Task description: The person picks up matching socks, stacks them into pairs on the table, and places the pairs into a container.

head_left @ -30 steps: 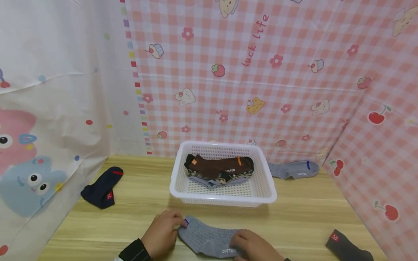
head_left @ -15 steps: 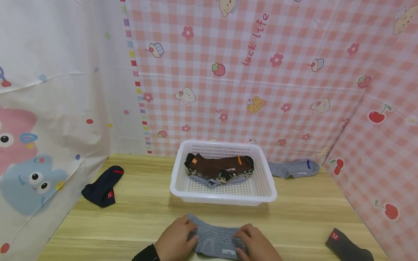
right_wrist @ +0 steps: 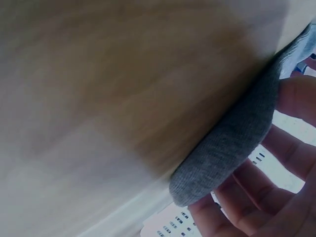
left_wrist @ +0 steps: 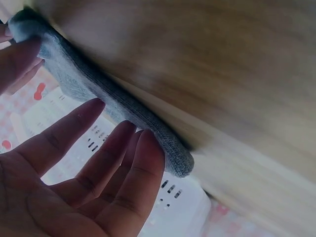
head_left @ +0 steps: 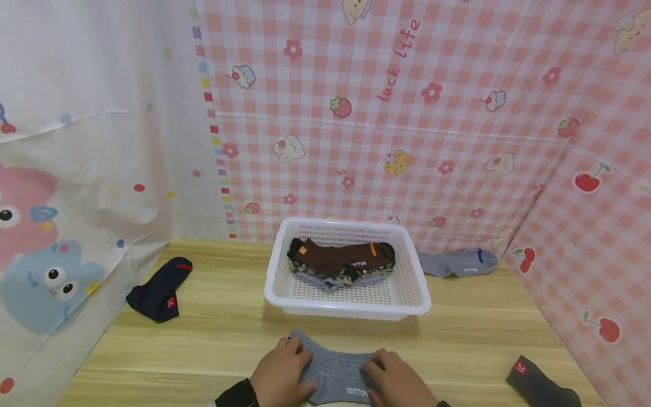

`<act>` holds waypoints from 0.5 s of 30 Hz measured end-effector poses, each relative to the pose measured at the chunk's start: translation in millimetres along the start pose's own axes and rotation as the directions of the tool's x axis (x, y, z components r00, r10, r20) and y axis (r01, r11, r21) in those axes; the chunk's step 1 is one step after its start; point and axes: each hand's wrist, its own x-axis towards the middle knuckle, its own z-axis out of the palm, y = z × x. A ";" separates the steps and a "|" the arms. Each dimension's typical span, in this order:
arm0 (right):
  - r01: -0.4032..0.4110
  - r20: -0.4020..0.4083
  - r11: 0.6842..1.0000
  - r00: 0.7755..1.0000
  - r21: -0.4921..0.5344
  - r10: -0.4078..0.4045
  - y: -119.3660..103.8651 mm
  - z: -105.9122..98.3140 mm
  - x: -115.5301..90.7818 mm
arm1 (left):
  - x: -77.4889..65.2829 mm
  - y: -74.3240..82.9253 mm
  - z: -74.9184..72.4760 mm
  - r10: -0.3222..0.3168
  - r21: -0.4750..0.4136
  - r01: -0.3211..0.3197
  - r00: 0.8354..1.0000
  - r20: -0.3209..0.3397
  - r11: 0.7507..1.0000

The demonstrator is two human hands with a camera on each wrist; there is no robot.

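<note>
A grey sock [head_left: 335, 367] with white "COTTON" lettering lies flat on the wooden table before the basket. On its left end rests my left hand [head_left: 285, 370], its fingertips on the knit and its thumb by the lower edge. My right hand [head_left: 399, 379] touches the sock's other end, covering the side past the lettering. Fairly straight fingers [left_wrist: 79, 123] meet the sock [left_wrist: 113, 98] in the left wrist view. From the right wrist view, several fingertips lie against the rounded end of the sock [right_wrist: 227, 143].
Behind the hands stands a white perforated basket [head_left: 346, 311] holding brown, patterned and grey-blue socks. A navy sock [head_left: 160, 291] lies at left, a light grey sock [head_left: 458, 264] at back right, a dark grey sock [head_left: 541, 384] at front right. Printed cloths surround the table.
My left hand has slid right along the sock, from its left tip further onto it. The right hand has shifted only slightly. The sock lies almost where it was.
</note>
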 end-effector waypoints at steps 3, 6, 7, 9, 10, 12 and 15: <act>0.008 0.018 1.000 1.000 0.011 -0.008 3.0 -1.6 1.5 | 1.5 -2.2 -0.1 0.006 0.007 -0.006 1.000 0.019 1.000; 0.006 0.029 1.000 1.000 0.015 -0.007 5.5 -1.7 2.1 | 2.2 -4.5 -1.2 0.003 0.002 -0.004 0.999 0.043 1.000; 0.006 0.031 1.000 0.999 0.016 -0.007 6.2 -1.4 2.2 | 2.4 -5.2 -1.7 0.003 -0.003 -0.003 0.999 0.049 1.000; 0.005 0.035 1.000 0.999 0.018 -0.006 7.2 -0.8 2.3 | 2.3 -5.8 -2.6 0.001 -0.014 0.000 0.998 0.062 1.000; 0.005 0.036 1.000 0.999 0.019 -0.006 7.6 -0.3 2.3 | 2.4 -6.1 -3.0 -0.001 -0.022 0.003 0.998 0.070 1.000; 0.008 0.036 1.000 0.999 0.021 -0.009 8.4 0.6 2.5 | 2.4 -6.0 -4.0 -0.010 -0.042 0.013 0.996 0.084 0.999; -0.004 0.019 0.999 1.000 0.043 0.003 9.8 0.8 1.7 | 1.8 -5.3 -6.6 -0.034 -0.113 0.043 0.996 0.084 0.993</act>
